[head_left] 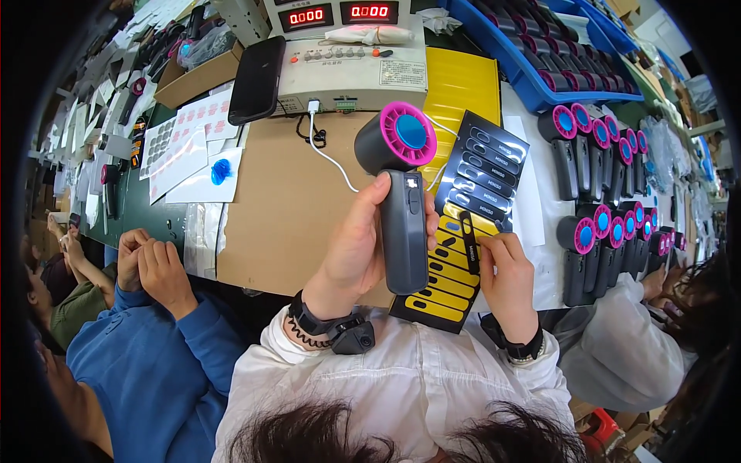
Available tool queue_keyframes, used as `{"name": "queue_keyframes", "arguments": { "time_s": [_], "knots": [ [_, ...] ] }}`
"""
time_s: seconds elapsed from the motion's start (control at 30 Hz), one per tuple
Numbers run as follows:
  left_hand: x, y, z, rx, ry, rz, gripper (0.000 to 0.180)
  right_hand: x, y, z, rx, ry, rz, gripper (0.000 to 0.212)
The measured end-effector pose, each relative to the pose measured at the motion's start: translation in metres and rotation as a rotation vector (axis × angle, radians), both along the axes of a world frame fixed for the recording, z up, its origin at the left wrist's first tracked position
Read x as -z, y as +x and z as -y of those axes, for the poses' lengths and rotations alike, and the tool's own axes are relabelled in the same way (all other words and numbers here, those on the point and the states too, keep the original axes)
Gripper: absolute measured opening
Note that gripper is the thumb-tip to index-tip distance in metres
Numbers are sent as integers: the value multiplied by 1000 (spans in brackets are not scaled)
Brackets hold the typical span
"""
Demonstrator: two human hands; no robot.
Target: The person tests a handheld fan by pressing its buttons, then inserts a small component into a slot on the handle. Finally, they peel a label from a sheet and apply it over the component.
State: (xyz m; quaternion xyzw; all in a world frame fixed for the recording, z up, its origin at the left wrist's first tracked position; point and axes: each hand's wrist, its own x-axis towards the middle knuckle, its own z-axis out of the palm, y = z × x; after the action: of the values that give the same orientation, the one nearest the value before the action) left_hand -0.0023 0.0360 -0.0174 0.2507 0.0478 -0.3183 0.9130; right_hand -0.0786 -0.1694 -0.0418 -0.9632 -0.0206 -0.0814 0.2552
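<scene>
My left hand is wrapped round the handle of a dark grey handheld fan. The fan stands nearly upright, its pink grille and blue centre disc at the top; a small lit display shows on the handle. Between the fingertips of my right hand is a narrow black oblong sticker, just right of the handle. Below and behind it lies a sticker sheet, with black stickers in its upper part and bare yellow backing in its lower part.
A tester box with red displays stands behind; its white cable passes behind the fan. A black phone leans there. More fans stand in rows at right, below a blue crate. Co-workers sit on both sides.
</scene>
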Motion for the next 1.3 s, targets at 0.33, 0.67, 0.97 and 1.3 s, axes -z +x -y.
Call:
{"name": "queue_keyframes", "arguments": {
  "time_s": [0.33,0.67,0.97,1.3],
  "knots": [
    [7,-5,-4,12,166,122,43,-38,14,-14,-85,626,-92,22],
    [2,-5,-7,-38,508,261,46,-18,57,-57,-170,1291,-343,40],
    [9,2,-19,-71,694,419,44,1,66,-75,-136,1216,-317,31],
    [30,16,-27,-161,1148,802,32,49,75,-95,-58,1258,-295,27]
  ]
}}
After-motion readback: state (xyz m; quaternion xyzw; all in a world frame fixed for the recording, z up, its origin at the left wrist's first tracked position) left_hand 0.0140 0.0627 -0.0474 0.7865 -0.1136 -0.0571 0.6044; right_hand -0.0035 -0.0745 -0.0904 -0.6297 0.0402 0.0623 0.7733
